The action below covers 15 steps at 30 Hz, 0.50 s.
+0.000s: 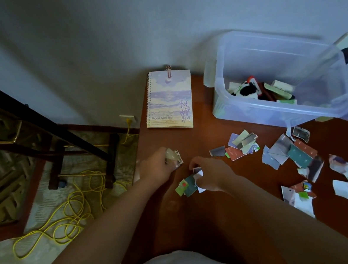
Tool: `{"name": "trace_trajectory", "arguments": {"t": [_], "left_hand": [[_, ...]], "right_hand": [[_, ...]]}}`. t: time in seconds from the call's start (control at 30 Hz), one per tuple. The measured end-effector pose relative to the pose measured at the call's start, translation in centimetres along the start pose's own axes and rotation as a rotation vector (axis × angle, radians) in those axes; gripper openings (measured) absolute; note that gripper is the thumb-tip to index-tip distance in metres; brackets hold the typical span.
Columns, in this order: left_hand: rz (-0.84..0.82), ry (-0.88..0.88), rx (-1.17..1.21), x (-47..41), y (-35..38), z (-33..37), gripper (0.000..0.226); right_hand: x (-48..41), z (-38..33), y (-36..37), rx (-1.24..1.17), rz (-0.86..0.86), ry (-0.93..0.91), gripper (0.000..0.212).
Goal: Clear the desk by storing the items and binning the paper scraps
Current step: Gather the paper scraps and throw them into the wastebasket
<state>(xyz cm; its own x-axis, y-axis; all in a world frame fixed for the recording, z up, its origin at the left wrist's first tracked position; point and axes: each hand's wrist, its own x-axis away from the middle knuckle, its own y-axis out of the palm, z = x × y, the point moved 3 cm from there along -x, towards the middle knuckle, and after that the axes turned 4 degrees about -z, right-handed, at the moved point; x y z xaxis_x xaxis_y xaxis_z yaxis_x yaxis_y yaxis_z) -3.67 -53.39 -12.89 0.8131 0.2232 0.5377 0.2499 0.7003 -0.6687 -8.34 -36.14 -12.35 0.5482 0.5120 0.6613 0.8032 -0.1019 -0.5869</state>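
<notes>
1. The left hand (158, 166) is curled round a crumpled wad of scraps (173, 157) near the desk's (205, 218) left edge. The right hand (209, 176) pinches one scrap (197, 172) over a little pile (186, 187).
2. Risk imo: that wad looks loosely bunched, so bits could slip over the edge onto the floor.
3. The notebook (169, 99) lies flat by the wall, long axis running away from the person, spiral on its left.
</notes>
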Motion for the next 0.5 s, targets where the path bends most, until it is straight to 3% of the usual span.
{"name": "trace_trajectory", "arguments": {"t": [0.2, 0.33, 0.5], "left_hand": [[-0.063, 0.027, 0.021, 3.3, 1.8, -0.7, 0.033], [-0.114, 0.027, 0.049, 4.5, 3.0, -0.8, 0.041], [-0.039, -0.006, 0.052, 5.2, 3.4, -1.1, 0.039]], "right_hand": [[1.3, -0.2, 1.9, 0.106, -0.007, -0.053, 0.051], [1.4, -0.3, 2.9, 0.231, 0.095, -0.065, 0.049], [1.7, 0.3, 3.5, 0.316, 0.153, -0.037, 0.05]]}}
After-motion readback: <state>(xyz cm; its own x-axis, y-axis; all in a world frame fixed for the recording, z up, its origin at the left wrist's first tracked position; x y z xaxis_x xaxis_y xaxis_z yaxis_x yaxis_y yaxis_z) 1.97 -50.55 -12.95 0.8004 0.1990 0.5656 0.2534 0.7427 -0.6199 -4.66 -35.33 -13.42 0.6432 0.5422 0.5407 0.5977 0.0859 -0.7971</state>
